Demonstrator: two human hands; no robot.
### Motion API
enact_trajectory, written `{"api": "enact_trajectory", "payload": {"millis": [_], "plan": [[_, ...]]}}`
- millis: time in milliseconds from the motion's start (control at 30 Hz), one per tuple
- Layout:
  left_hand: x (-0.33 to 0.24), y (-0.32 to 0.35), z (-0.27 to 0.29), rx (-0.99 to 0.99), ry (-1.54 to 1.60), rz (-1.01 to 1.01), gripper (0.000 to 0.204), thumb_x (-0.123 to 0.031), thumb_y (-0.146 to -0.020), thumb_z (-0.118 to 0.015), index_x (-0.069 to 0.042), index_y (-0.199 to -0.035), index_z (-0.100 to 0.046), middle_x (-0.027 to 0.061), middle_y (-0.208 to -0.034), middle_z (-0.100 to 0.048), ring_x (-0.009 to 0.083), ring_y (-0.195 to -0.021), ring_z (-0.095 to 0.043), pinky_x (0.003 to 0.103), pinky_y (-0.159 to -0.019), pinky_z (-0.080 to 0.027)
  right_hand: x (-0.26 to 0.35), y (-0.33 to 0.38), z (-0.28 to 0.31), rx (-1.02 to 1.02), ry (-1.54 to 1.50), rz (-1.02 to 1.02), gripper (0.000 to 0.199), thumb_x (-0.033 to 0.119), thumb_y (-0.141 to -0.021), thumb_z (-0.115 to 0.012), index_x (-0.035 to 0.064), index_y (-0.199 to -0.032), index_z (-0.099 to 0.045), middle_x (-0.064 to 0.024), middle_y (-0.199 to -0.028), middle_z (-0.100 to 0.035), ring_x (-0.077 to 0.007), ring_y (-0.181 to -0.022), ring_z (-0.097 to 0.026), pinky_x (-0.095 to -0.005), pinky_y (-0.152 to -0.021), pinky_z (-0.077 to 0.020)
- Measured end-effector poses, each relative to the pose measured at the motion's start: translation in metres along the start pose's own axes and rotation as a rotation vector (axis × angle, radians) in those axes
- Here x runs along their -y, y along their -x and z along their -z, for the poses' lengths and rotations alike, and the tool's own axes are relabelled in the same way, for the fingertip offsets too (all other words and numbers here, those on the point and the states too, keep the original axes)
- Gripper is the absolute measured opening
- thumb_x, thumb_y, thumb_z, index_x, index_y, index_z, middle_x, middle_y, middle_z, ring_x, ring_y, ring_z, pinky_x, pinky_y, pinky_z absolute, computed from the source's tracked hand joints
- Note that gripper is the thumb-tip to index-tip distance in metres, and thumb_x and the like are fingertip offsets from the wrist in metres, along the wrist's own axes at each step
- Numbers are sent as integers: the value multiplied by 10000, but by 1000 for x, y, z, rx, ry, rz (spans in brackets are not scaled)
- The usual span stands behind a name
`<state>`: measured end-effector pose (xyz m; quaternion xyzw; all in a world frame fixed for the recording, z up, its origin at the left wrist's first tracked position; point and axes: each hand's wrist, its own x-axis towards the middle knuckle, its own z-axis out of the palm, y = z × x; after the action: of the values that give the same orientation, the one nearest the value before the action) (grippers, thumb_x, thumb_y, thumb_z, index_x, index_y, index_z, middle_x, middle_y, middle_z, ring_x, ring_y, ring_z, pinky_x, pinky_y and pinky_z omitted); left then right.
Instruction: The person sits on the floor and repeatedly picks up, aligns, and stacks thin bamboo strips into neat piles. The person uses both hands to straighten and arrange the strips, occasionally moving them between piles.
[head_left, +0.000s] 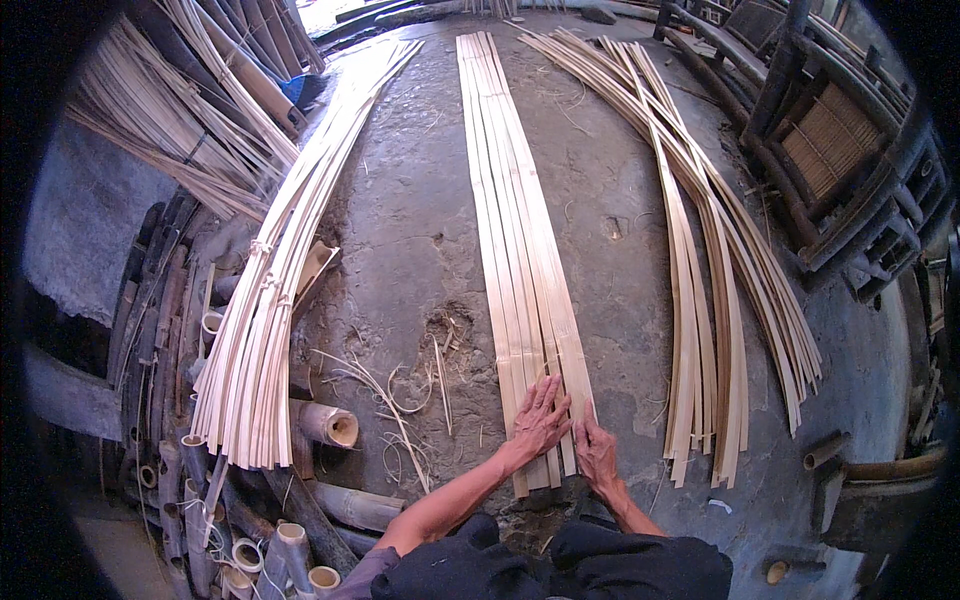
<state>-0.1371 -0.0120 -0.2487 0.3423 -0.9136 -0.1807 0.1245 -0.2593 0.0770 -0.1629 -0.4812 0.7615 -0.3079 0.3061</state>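
Observation:
Several long, pale bamboo strips [508,220] lie side by side on the floor in front of me, running away toward the far end. My left hand [540,420] rests flat across their near ends, palm down with the fingers spread. Beside it, my right hand [597,450] is closed at the near end of the rightmost bamboo strip [556,300], pinching its outer edge. The fingers under that edge are partly hidden.
A bundle of bamboo strips [265,330] lies on the left, over cut bamboo poles [325,424]. Another loose pile of strips [700,260] fans out on the right. Thin shavings [400,425] litter the concrete floor [400,230]. A dark bamboo chair [830,150] stands at far right.

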Motion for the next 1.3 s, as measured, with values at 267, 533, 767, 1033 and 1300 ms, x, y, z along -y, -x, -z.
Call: {"api": "enact_trajectory", "payload": {"millis": [267,533,767,1033,1300], "plan": [[0,0,2,9,-19,-18,571,-422,-883,-555,-104,-1353,-494,161,-1573,-168,301,-1465,-126,456,-1178,-92,-5,0,-7,-62,-40,30,495,228,-985,-485,36,-1429,-380,-256,-804,-588,-327,-676,-627,-391,-639,-495],[-3,-3,3,43,-37,44,715,-451,-890,-529,-47,-1452,-347,143,-1565,-203,279,-1465,-138,443,-1182,-85,-15,-4,-13,-103,-57,-42,496,271,-984,-472,59,-1426,-397,-280,-810,-592,-367,-703,-626,-427,-655,-486],[-7,-6,5,-52,-23,1,705,-450,-865,-568,-67,-1432,-399,159,-1565,-201,296,-1464,-141,443,-1177,-92,-65,-10,-23,-73,-26,-27,487,213,-983,-491,127,-1450,-380,-213,-828,-641,-193,-750,-643,-339,-679,-502],[-4,1,6,23,-6,81,780,-424,-874,-570,-8,-1466,-280,190,-1572,-140,344,-1468,-74,446,-1181,-78,-44,-9,-26,111,-142,-145,461,156,-952,-521,40,-1388,-428,-300,-880,-601,-446,-830,-627,-456,-694,-485],[-1,2,3,24,-35,93,841,-445,-864,-573,11,-1484,-233,177,-1571,-156,309,-1473,-73,431,-1187,-48,-47,-15,-23,38,286,56,490,217,-947,-524,92,-1407,-411,-254,-817,-640,-457,-736,-624,-502,-652,-504]]}}
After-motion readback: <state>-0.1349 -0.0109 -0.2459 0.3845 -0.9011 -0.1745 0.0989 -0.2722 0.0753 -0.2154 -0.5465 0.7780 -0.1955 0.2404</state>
